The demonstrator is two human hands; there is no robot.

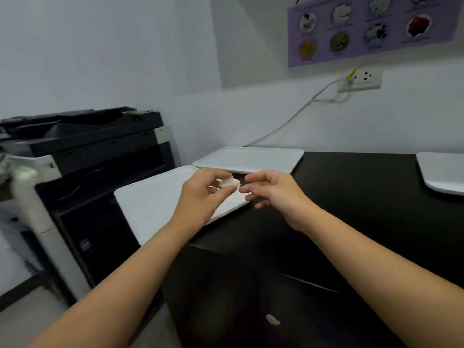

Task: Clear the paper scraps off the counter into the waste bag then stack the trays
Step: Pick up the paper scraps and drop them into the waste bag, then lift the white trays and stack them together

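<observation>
Paper scraps are represented here by one small crumpled wad, whitish and irregular, pinched between the thumb and fingertips of the left hand above the near tray. The right hand is held just beside it, fingers loosely curled and holding nothing, its fingertips close to the wad but not clearly touching it. No waste bag can be seen.

The step in hand is judged to be gathering the scrap for disposal. It would be done well if the wad were kept compact in a firm pinch, since loose crumpled paper is light and easily dropped, and if it were carried straight to the bag rather than passed about. A second pale scrap appears to lie low down on or near the dark cabinet front; what it rests on cannot be told.

Three trays are seen on the black, smooth bench: the near tray, overhanging the bench's left edge, a far tray by the wall, and a third at the right, cut off by the frame. All are white, shallow, rectangular with rounded corners and a low raised rim, seemingly hard plastic, so nesting should be simple once they are aligned. A copier stands to the left.
</observation>
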